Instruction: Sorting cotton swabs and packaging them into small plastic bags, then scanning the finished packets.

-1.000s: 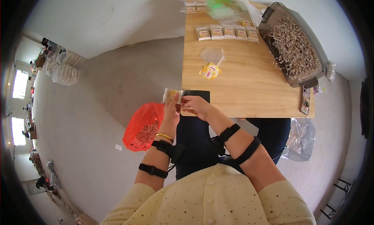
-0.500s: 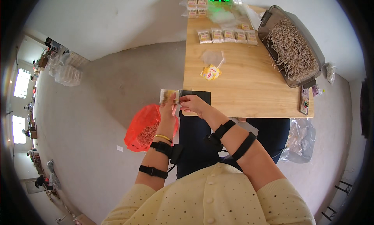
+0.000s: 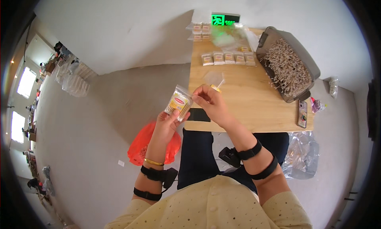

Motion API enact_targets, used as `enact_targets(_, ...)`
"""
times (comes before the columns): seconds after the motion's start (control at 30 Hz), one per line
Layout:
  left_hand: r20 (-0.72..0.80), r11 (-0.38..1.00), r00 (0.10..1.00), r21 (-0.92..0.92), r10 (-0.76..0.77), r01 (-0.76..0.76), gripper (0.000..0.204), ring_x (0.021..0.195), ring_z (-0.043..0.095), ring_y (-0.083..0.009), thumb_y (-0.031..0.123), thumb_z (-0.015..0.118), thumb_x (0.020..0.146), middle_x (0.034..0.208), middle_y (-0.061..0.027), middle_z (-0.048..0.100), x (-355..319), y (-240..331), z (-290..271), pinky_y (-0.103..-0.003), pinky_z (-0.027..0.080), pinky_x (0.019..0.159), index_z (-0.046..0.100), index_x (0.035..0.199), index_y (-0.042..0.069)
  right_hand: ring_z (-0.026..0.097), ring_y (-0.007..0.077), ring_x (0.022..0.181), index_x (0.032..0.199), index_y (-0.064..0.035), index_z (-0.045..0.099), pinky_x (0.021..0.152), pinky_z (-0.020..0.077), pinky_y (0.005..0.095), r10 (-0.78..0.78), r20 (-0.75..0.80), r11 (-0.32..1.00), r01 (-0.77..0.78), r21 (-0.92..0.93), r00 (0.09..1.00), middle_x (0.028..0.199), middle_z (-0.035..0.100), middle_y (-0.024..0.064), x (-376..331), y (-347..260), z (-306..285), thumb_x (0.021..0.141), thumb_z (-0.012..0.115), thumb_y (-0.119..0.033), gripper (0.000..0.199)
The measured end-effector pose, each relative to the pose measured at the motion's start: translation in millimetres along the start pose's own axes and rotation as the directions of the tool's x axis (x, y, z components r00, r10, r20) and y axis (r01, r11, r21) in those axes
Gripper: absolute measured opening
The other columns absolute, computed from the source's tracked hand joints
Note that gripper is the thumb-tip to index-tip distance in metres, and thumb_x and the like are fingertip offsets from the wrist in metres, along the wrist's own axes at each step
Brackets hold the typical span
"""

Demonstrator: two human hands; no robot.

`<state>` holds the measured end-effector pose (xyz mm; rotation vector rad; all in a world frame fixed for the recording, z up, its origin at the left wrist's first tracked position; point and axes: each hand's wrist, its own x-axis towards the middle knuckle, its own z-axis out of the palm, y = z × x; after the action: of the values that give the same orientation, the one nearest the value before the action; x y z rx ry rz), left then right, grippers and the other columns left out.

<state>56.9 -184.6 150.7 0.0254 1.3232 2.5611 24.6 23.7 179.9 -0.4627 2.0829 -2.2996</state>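
Note:
A clear packet of cotton swabs point(image 3: 183, 105) with a yellow-and-red label is tilted in my left hand point(image 3: 167, 122), whose fingers and thumb close round its lower end. My right hand point(image 3: 213, 106) pinches at the packet's upper right edge; the exact spot between its fingertips is too small to make out. Partly behind the right hand lie yellow label cards point(image 3: 216, 88), beside a small clear plastic bag point(image 3: 212, 76). A flat black pad point(image 3: 199, 115) sits at the table's near left corner, just below the packet.
On the wooden table point(image 3: 254, 110) are a row of filled packets point(image 3: 229, 58), stacked packets point(image 3: 201, 32), a grey bin point(image 3: 314, 69) of loose swabs and a phone point(image 3: 302, 114). A red bag point(image 3: 136, 149) stands on the floor to the left, a clear bag point(image 3: 305, 157) to the right.
The packet has risen and turned, so its label now faces up. My right hand has moved up and right, staying at the packet's edge. The whole view has shifted slightly.

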Motion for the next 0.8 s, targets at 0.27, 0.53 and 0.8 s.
enact_targets(0.27,0.184,0.925,0.982,0.363,0.046,-0.112,0.034,0.101,0.073,-0.0198,0.014,0.075,0.096,0.114,-0.0118,0.073,-6.0,13.3,78.7,-0.036,0.060,0.092,0.065,0.124,-0.003,0.060,0.0129,0.104,0.108,-0.0027,0.065,0.092,0.0498,0.0309,-0.059,-0.025,0.997,0.058,-0.049,0.998,0.108,0.062,0.0035,-45.7,-69.4,-48.7,0.097,0.072,-0.010,0.014)
enact_targets(0.53,0.238,0.891,0.958,0.381,0.163,-0.246,0.032,0.101,0.072,-0.0163,0.012,0.074,0.097,0.113,-0.0107,0.073,-24.1,10.6,104.1,-0.031,0.060,0.089,0.064,0.122,-0.005,0.059,0.0207,0.102,0.101,-0.0019,0.070,0.091,0.0473,0.0321,-0.278,-0.078,0.893,0.228,-0.389,0.957,0.101,0.061,0.0069,-74.6,-101.7,-58.1,0.089,0.077,-0.008,0.015)
enact_targets(0.8,0.275,0.837,0.939,0.447,0.208,-0.316,0.032,0.100,0.073,-0.0161,0.013,0.073,0.098,0.112,-0.0110,0.074,-47.8,19.0,116.7,-0.029,0.058,0.089,0.064,0.122,-0.006,0.061,0.0229,0.099,0.098,-0.0021,0.074,0.091,0.0484,0.0343,-0.337,-0.089,0.862,0.269,-0.429,0.937,0.099,0.062,0.0081,-92.4,-119.2,-53.0,0.086,0.077,-0.004,0.012)
